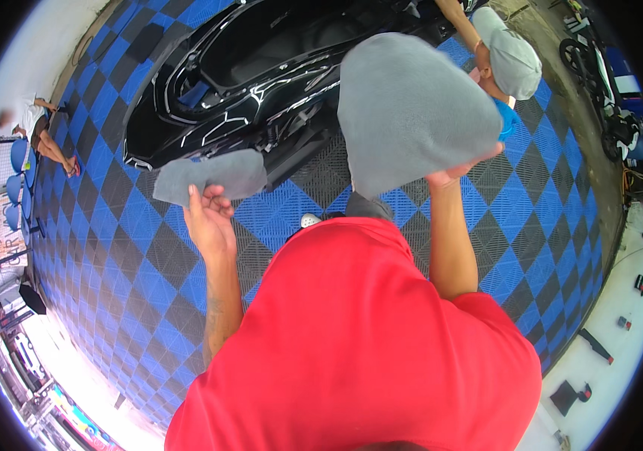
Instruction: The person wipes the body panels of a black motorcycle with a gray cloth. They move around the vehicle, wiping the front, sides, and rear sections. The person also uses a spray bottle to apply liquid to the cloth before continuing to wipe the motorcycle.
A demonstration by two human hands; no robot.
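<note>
A small folded grey cloth (pixel 220 171) lies along the fingers of my left hand (pixel 211 219), whose thumb presses on its near edge. Higher up and to the right, a larger grey cloth (pixel 415 113) is spread over my right hand (pixel 463 168). Most of the right palm and fingers are hidden under this cloth; only the fingertips and the heel show at its lower edge. Beyond both hands stands a glossy black vehicle body (pixel 261 68), with the two cloths held in front of it and partly covering it. I cannot tell whether either cloth touches it.
A person in a grey cap (pixel 515 64) reaches toward the vehicle at the far right, beside a blue round thing (pixel 507 120). Another person (pixel 43 128) sits at the left near blue chairs (pixel 17 192). Blue and black floor tiles (pixel 149 263) surround me. A motorbike (pixel 599 98) stands far right.
</note>
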